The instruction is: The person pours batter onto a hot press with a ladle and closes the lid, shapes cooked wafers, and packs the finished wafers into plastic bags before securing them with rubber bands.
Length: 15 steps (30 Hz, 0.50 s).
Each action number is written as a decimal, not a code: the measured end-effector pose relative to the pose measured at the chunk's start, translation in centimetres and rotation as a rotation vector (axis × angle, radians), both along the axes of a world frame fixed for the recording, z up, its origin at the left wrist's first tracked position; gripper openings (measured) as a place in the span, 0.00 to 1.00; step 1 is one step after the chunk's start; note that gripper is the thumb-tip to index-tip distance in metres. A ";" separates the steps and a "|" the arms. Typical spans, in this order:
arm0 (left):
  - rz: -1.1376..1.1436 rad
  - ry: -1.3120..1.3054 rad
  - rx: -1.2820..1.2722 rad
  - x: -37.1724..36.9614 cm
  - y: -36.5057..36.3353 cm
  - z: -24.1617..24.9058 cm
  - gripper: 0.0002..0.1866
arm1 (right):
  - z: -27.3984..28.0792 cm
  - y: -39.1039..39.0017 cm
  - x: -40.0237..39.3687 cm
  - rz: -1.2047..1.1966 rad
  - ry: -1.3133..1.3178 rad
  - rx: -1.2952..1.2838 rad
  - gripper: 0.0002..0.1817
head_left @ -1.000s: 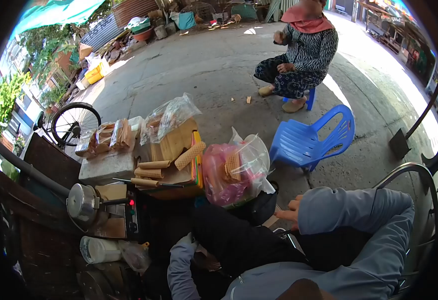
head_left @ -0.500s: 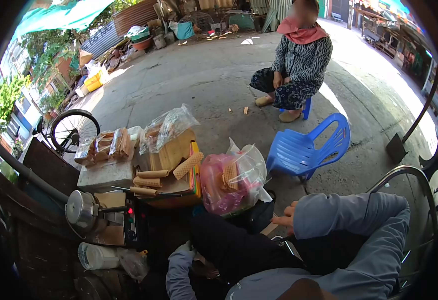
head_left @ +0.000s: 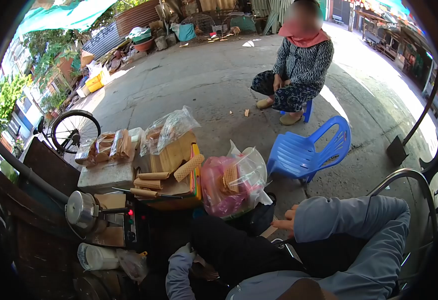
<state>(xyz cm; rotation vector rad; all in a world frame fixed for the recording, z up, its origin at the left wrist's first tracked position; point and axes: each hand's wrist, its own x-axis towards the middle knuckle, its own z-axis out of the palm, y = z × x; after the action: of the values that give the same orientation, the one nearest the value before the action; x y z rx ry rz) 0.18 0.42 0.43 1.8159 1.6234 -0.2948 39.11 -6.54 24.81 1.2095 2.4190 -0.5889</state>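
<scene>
My right hand (head_left: 287, 222) hangs in front of my right knee, one finger stretched to the left and the others loosely bent, with nothing visible in it. A tan flat strip (head_left: 269, 231) shows just below its fingertips. My left hand (head_left: 185, 249) rests low against my dark trouser leg (head_left: 224, 240), its fingers mostly hidden. Left of it stand a tub of pale batter (head_left: 99, 257) and a plastic bag (head_left: 133, 265). Farther up, a round metal waffle iron (head_left: 81, 210) sits closed beside a box with a red light (head_left: 131, 213).
Rolled wafers (head_left: 149, 184) lie on a box (head_left: 179, 202) beside a wooden board (head_left: 175, 153). Bagged wafers (head_left: 113, 145) rest on a white block (head_left: 104, 175). A pink bag (head_left: 224, 187) stands near a blue chair (head_left: 299, 152). A person (head_left: 301, 65) sits beyond.
The whole view has shifted very slightly. Both my hands keep their places, and the wafers and waffle iron have not moved.
</scene>
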 end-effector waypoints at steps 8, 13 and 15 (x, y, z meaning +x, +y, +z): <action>0.048 -0.179 0.106 -0.2 -0.1 0.1 0.20 | 3.4 0.0 -1.5 -0.014 0.013 0.043 0.24; 0.497 -0.244 0.504 -1.8 0.5 3.1 0.15 | 2.9 -0.7 -2.7 0.008 0.079 0.118 0.29; 0.826 -0.487 0.864 -3.1 1.6 1.3 0.11 | 2.2 -0.5 -2.4 0.015 0.130 0.042 0.30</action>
<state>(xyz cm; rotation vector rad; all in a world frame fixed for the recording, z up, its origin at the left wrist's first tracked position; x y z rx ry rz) -2.97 2.02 1.72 1.3566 2.0833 1.2708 36.74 -7.07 27.04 1.2029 2.5581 -0.6337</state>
